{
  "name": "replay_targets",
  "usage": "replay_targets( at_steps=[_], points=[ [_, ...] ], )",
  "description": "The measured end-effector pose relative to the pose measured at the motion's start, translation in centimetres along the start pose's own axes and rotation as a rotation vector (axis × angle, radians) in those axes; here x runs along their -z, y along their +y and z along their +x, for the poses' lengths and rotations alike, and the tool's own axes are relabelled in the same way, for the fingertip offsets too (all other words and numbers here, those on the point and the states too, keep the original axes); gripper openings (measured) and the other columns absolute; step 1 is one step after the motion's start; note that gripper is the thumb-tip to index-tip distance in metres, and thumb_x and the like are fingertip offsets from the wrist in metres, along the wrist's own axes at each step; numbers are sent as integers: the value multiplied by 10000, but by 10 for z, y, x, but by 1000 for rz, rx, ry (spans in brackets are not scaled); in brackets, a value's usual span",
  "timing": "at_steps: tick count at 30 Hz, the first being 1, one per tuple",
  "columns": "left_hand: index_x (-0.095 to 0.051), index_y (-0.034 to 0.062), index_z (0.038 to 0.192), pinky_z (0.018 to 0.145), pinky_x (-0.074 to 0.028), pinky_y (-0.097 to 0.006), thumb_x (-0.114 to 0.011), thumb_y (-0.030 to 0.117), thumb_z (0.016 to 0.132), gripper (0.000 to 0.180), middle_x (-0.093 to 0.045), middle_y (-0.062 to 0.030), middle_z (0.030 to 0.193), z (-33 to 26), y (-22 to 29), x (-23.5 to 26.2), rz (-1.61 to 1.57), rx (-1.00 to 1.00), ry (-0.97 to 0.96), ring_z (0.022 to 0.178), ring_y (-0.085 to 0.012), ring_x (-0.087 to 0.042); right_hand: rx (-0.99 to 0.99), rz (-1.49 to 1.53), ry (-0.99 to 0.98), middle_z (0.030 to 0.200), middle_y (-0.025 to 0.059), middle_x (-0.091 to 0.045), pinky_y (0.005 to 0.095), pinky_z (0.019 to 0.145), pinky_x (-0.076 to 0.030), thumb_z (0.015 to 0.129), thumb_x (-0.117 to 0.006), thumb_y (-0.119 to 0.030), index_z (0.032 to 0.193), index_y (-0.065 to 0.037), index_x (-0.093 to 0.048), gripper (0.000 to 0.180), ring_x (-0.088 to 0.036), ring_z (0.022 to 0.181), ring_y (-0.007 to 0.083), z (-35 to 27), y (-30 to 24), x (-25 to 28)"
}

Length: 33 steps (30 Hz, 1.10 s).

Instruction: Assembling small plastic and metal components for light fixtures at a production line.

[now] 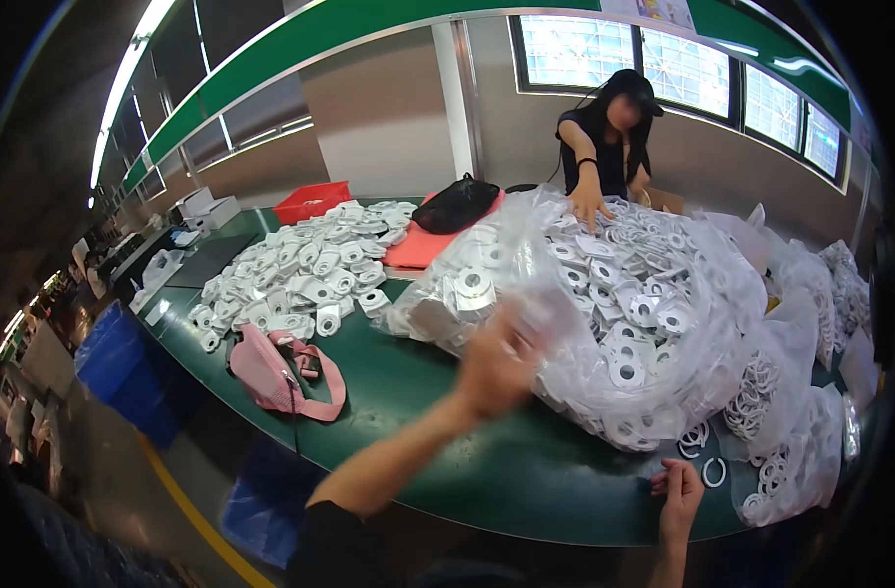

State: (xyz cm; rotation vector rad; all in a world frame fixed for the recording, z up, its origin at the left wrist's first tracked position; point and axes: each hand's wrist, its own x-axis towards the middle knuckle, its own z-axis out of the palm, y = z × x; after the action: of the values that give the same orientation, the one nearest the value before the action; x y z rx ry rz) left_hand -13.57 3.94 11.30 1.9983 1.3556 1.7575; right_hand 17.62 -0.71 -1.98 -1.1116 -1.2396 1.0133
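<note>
My left hand [501,367] is smeared by motion over the near left edge of a large clear plastic bag [707,377]. Whether its fingers grip the film or a piece cannot be told. Inside the open bag lies a heap of white plastic pieces with round holes [628,338]. My right hand [677,495] is low at the table's near edge, with its fingers curled in; anything inside them is hidden. Close by, a white open ring [714,472] lies on the green table [437,475].
Another pile of white pieces [300,279] spreads at left, near a pink strapped bag [266,372] and a red bin [312,201]. Clear bags of rings [761,392] stand at right. Opposite, a person [604,147] reaches into the large bag. Blue-lined bins [129,367] stand left.
</note>
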Motion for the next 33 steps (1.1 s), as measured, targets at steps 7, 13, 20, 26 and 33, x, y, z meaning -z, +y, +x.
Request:
replay_targets(
  at_steps=[7,13,20,26,33],
  points=[
    [-437,7,1172,776,-508,-357,-690,193,802,485,-502,-155,1161,93,-185,278,-573,550,667,1045,-262,-539,-30,-77,-55,696,29,-583,180,550,-402,892,-515,-66,965,7,-575,119,-529,611,63,-2,-14,-17],
    [-48,36,1411,924,-376,-544,-716,185,720,973,-263,-218,1387,55,-198,277,11,790,814,1227,-341,-358,-33,-137,-12,716,34,-594,187,559,-414,871,-529,-38,935,12,-587,99,-551,626,69,-4,-14,-11],
    [-437,6,1239,838,-436,-333,-548,70,829,429,-515,-145,1213,65,-103,141,415,39,422,1055,-237,-526,5,-199,-56,703,42,-631,199,559,-436,848,-571,-50,910,7,-617,96,-578,624,72,-1,-12,-16],
    [-581,-5,989,856,-439,-377,-623,34,757,238,-586,-170,1037,70,-22,-10,359,-424,-329,958,-324,-561,5,-196,-54,700,60,-636,211,589,-458,847,-570,-51,916,7,-620,103,-602,652,87,-4,-12,-12],
    [-671,52,836,814,-432,-362,-592,183,780,163,-648,-127,894,76,-42,-102,1100,-21,-756,937,-276,-578,48,-181,-85,724,68,-644,222,588,-464,850,-573,-60,939,6,-618,119,-604,654,94,-5,-13,-9]
  ],
)
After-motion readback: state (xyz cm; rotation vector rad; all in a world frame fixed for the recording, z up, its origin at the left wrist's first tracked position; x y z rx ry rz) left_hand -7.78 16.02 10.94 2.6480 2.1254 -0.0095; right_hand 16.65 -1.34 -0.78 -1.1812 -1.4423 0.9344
